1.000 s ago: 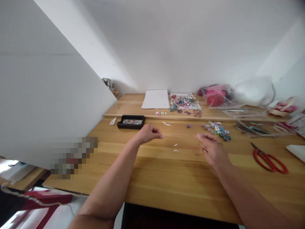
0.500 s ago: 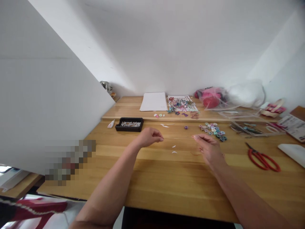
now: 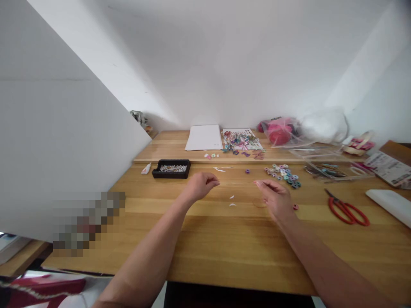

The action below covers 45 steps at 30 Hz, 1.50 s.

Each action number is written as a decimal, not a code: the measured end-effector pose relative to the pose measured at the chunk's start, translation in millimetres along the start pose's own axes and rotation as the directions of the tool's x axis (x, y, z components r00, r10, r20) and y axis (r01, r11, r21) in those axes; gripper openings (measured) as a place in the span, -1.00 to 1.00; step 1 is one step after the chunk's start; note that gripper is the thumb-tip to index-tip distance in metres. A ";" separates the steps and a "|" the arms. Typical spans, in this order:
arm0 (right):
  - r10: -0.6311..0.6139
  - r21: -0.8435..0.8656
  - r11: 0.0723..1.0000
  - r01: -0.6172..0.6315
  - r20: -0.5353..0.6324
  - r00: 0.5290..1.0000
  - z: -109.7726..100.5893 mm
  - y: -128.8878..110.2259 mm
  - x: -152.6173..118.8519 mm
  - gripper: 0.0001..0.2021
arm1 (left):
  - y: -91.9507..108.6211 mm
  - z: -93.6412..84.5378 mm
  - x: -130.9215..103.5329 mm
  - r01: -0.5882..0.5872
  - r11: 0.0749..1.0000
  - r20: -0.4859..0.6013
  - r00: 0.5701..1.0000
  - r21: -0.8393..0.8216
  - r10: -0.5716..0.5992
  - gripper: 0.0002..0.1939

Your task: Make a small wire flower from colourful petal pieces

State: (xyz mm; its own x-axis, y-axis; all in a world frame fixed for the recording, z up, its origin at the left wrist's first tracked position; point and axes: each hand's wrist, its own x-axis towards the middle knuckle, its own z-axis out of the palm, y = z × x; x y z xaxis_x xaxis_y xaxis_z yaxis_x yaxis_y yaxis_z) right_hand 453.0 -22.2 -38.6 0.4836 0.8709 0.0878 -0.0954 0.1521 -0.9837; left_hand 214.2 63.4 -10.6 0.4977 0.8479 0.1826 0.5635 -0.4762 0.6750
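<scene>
Over the middle of the table, my left hand (image 3: 203, 186) is closed in a pinch, palm down. Thumb and forefinger of my right hand (image 3: 276, 197) are pressed together on a fine orange-brown thread, whose loose loop (image 3: 257, 202) hangs below the fingertips. A faint line, seemingly the same thread, runs across the gap to my left fingertips. Between the hands lie two small white curved slivers (image 3: 232, 205). A red thread bobbin (image 3: 295, 206) sits beside my right wrist, and a purple bobbin (image 3: 247, 171) lies farther back.
Several coloured bobbins (image 3: 284, 175) cluster behind my right hand. Red-handled scissors (image 3: 348, 211) lie to the right, near a clear plastic box (image 3: 337, 167). At left are a black tray (image 3: 171, 174) of beads and a glue tube (image 3: 146, 169). White paper (image 3: 204, 137) rests on the raised back ledge.
The view has shifted slightly. My hands have drawn a little closer together, both still pinched. The red bobbin has come into sight beside my right wrist, and the thread loop shows more clearly.
</scene>
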 end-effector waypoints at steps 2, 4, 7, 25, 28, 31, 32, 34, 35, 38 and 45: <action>0.069 0.101 0.992 -0.072 0.025 0.997 0.1 -0.6 0.8 -0.67 | -0.9 1.8 1.5 0.007 0.995 -0.023 1.000 -0.096 -0.009 -0.75; 0.122 0.190 0.973 -0.131 0.059 0.991 -0.3 -1.8 1.9 -0.68 | -0.2 2.4 2.3 0.021 0.982 -0.040 0.999 -0.187 -0.029 -0.75; 0.177 0.271 0.943 -0.194 0.086 0.980 -1.1 -4.0 3.2 -0.68 | 1.1 2.1 2.6 0.033 0.964 -0.049 0.998 -0.264 -0.047 -0.75; 0.002 0.054 0.999 -0.003 0.020 1.000 5.4 7.0 -2.7 -0.67 | 16.5 35.9 -3.4 0.041 0.947 0.054 0.998 -0.319 -0.025 -0.71; 0.017 0.055 0.998 -0.018 0.019 1.000 4.2 6.8 -2.1 -0.65 | 17.2 32.2 -3.7 0.058 0.953 0.052 0.998 -0.296 -0.045 -0.71; 0.036 0.056 0.998 -0.037 0.029 0.999 3.4 6.9 -1.7 -0.65 | 17.2 31.9 -3.9 0.069 0.953 0.053 0.997 -0.295 -0.056 -0.72; 0.041 0.055 0.998 -0.043 0.037 0.998 3.3 6.7 -2.0 -0.66 | 16.9 33.2 -3.9 0.067 0.949 0.056 0.997 -0.309 -0.052 -0.73; 0.043 0.057 0.997 -0.046 0.057 0.997 3.5 5.8 -3.2 -0.67 | 16.1 37.6 -3.8 0.042 0.934 0.051 0.998 -0.356 -0.025 -0.74; 0.046 0.061 0.997 -0.051 0.070 0.996 3.7 5.1 -4.2 -0.69 | 15.6 40.3 -3.6 0.022 0.927 0.038 0.999 -0.375 -0.008 -0.75; 0.080 0.082 0.993 -0.090 0.112 0.990 4.5 2.3 -7.2 -0.71 | 14.4 47.3 -2.9 -0.016 0.921 -0.005 1.000 -0.390 0.016 -0.77; 0.174 0.193 0.960 -0.205 0.165 0.971 4.9 -2.5 -7.6 -0.72 | 18.9 45.7 -3.8 -0.051 0.933 -0.075 0.997 -0.357 0.025 -0.80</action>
State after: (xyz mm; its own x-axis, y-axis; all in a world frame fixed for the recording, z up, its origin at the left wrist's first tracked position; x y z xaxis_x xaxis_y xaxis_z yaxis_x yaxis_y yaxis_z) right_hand 445.3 -26.9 -36.0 0.3095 0.9490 -0.0600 -0.3588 0.0581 -0.9316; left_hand 253.1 40.5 -31.2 0.4610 0.8506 0.2529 0.2647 -0.4038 0.8757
